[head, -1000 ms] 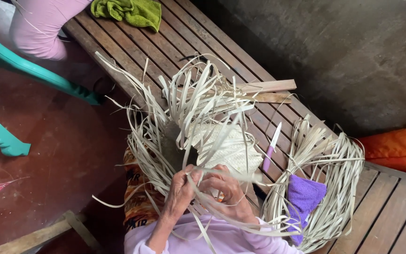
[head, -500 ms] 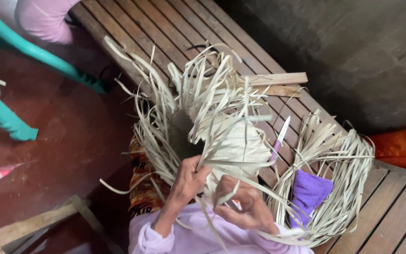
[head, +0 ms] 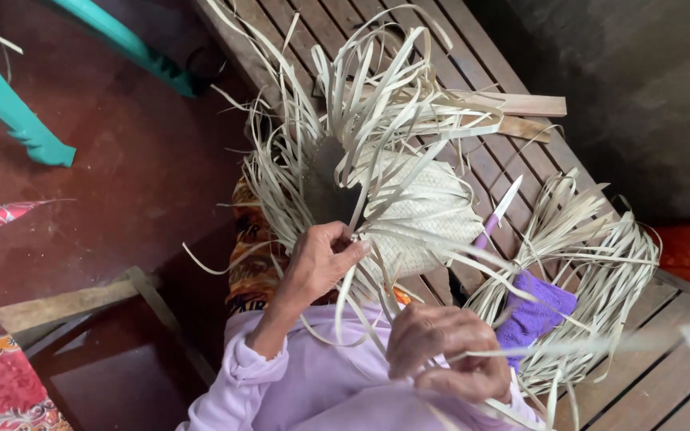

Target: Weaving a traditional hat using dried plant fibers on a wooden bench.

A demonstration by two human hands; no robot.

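A half-woven basket of pale palm strips (head: pixel 417 211) lies on its side against my lap, with loose strip ends fanning out all around its dark mouth. My left hand (head: pixel 321 259) grips the rim of the basket at its lower edge. My right hand (head: pixel 445 351) is closed around several loose strips that trail off to the right. Both arms wear lilac sleeves.
A knife with a purple handle (head: pixel 495 215) lies on the slatted wooden bench (head: pixel 680 391). A second bundle of woven strips (head: pixel 592 263) holds a purple cloth (head: pixel 533 311). Two wooden slats (head: pixel 521 112) lie farther back. Teal chair legs (head: pixel 17 120) stand on the red floor.
My view has shifted right and down, so the green cloth is out of frame. My right hand has pulled away from the basket toward my body, drawing strips with it.
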